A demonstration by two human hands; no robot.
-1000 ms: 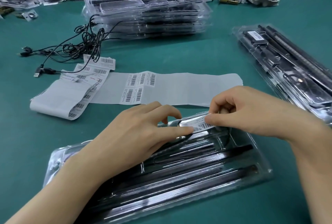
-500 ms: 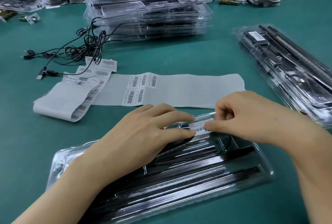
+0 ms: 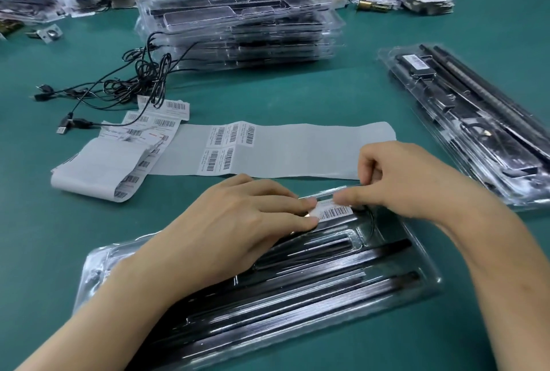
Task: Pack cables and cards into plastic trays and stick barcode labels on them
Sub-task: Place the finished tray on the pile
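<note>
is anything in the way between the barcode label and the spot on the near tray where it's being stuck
Nothing visible. The barcode label lies flat on the near tray's clear lid; the left hand presses its left end and the right hand touches its top edge.

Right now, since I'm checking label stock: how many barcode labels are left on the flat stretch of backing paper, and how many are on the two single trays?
Unused barcode labels on the flat backing paper: 5
Near barcode label, on the near tray: 1
Right barcode label, on the right tray: 1
Total: 7
</note>
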